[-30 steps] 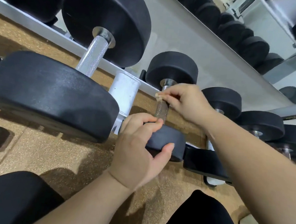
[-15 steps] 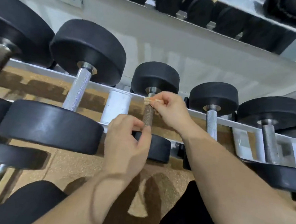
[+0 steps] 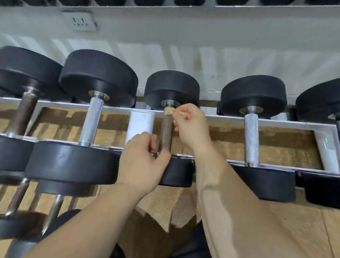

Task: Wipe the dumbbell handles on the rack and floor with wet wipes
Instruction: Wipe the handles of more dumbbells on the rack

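Note:
A small dumbbell with black round heads lies across the white rack [image 3: 224, 119], its brown rusty handle [image 3: 166, 133] in the middle of the view. My right hand [image 3: 190, 124] pinches a small brown-stained wet wipe [image 3: 168, 110] against the far end of that handle, just under the far head [image 3: 172, 88]. My left hand [image 3: 143, 163] grips the near end of the handle and rests over the near head [image 3: 178, 173].
Larger dumbbells with shiny handles [image 3: 92, 119] [image 3: 251, 136] lie on the rack at both sides. More dumbbells [image 3: 53, 213] sit on the brown floor at lower left. An upper rack shelf [image 3: 135, 7] and a wall socket [image 3: 80, 23] are behind.
The view has swung up and squared onto the rack. Both hands stay on the same small dumbbell, the right one still with the wipe at the handle's far end.

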The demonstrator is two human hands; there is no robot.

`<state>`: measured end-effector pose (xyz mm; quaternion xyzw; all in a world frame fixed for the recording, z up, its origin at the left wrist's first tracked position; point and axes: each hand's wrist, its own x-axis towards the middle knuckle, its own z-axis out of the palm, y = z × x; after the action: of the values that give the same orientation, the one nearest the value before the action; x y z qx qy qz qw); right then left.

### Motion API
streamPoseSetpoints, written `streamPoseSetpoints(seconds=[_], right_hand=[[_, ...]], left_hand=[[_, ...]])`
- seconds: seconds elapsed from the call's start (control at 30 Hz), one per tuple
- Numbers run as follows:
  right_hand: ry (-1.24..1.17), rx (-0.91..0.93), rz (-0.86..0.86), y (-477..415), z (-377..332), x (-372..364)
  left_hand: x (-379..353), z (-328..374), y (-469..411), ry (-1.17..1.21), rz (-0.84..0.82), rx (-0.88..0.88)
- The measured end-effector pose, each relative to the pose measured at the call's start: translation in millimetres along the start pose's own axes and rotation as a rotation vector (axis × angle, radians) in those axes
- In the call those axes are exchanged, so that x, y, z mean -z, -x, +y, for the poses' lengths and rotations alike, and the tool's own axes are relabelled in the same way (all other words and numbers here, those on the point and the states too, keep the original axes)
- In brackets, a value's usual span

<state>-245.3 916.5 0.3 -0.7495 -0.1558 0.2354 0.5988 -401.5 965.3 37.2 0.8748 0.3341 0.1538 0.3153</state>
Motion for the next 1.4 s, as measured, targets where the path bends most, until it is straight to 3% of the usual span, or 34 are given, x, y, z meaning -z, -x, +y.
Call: streamPoseSetpoints(seconds=[0.07, 0.27, 0.47, 0.57, 0.8, 1.07, 1.3, 1.4], right_hand=[[0.037, 0.021, -0.011, -4, -1, -1], [0.106, -0.098, -0.279, 26, 9, 12], [-0.033, -0.017, -0.032, -1, 5, -6], [-0.033, -0.032, -0.056, -3, 6, -6], [0.037, -0.109, -0.304, 35, 22, 6], [-0.169, -0.111, -0.050, 2, -3, -6], [0.087, -0.193, -0.380, 46, 9, 17], [0.084, -0.172, -0.335, 48, 10, 16]], left_hand=[[3, -7, -2, 0.035, -0.027, 0.036], [5, -11, -3, 0.110, -0.091, 0.067], [4, -14, -3, 0.138, -0.096, 0.102], [4, -14, -3, 0.138, -0.092, 0.102], [3, -14, -3, 0.144, -0.092, 0.066], [3, -21, -5, 0.192, -0.108, 0.075], [2, -24, -6, 0.202, -0.121, 0.096], [3, -24, -6, 0.207, -0.134, 0.103]])
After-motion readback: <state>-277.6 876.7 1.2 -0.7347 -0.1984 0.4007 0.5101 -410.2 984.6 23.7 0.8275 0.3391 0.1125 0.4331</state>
